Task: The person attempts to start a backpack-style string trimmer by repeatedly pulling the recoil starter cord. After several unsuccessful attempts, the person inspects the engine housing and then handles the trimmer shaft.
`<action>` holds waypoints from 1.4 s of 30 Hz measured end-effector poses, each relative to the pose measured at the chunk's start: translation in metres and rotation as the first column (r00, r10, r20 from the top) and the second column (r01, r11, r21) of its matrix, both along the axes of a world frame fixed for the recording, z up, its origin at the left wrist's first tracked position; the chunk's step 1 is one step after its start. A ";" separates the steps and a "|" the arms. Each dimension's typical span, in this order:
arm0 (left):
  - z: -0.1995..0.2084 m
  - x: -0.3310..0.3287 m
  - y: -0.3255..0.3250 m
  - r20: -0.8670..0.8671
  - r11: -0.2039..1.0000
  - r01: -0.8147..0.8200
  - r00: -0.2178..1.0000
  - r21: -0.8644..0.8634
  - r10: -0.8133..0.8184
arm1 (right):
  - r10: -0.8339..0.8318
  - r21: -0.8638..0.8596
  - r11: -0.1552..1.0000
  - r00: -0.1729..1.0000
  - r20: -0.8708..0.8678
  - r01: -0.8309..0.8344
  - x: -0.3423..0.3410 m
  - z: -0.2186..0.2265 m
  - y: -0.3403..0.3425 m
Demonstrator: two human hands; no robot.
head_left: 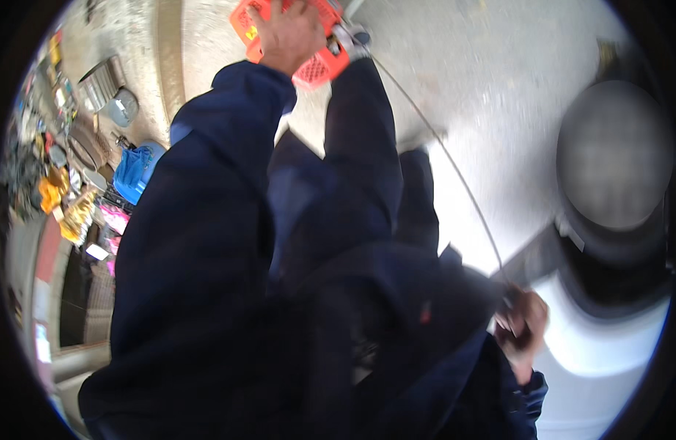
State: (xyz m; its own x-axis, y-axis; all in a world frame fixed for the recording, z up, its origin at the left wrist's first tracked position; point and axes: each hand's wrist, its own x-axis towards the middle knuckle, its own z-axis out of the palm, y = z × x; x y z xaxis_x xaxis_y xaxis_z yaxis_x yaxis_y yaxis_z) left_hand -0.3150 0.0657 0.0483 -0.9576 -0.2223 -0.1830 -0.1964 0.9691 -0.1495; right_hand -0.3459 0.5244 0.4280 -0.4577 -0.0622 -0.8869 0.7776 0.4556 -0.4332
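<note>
Near the top edge, my left hand (290,35) presses on an orange-red plastic engine housing (313,75) with vent openings, its fingers bent over the top. A thin dark starter cord (455,163) runs taut from beside the housing, slanting down to the right. At its lower end my right hand (527,323) is closed around the grip, low at my right side. That grip is mostly hidden by the fingers and blurred. One of my shoes (355,40) stands against the housing's right side.
On the left lies a clutter of items, with a blue bucket (141,172), a grey metal bucket (103,83) and yellow cloth-like pieces (77,216). A large round grey shape (615,155), blurred, stands at the right above a glossy white surface (609,348). Pale concrete floor (462,81) runs between.
</note>
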 end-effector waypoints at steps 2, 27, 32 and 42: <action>-0.004 -0.003 0.007 -0.042 1.000 -0.001 0.999 -0.004 0.000 | -0.270 0.175 0.940 0.951 -0.152 0.294 0.005 0.062 0.039; -0.008 -0.013 -0.002 -0.024 0.996 -0.059 0.998 0.063 0.060 | 0.013 -0.374 0.927 0.998 0.063 0.011 -0.046 -0.469 -0.328; -0.007 -0.013 -0.001 0.006 0.997 -0.069 0.998 0.043 0.069 | 0.016 -0.318 0.948 0.999 0.039 -0.002 -0.040 -0.478 -0.326; -0.007 -0.012 0.000 -0.021 0.997 -0.069 0.997 0.044 0.070 | 0.028 -0.335 0.942 1.000 -0.004 -0.027 -0.021 -0.477 -0.312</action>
State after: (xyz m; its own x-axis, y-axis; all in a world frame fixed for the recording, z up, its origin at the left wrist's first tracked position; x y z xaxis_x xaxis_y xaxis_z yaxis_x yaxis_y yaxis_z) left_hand -0.3274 0.0652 0.0411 -0.9441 -0.2809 -0.1725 -0.2665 0.9584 -0.1023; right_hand -0.3669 0.2121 -0.0491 -0.4513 -0.3682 -0.8128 0.7670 0.3055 -0.5643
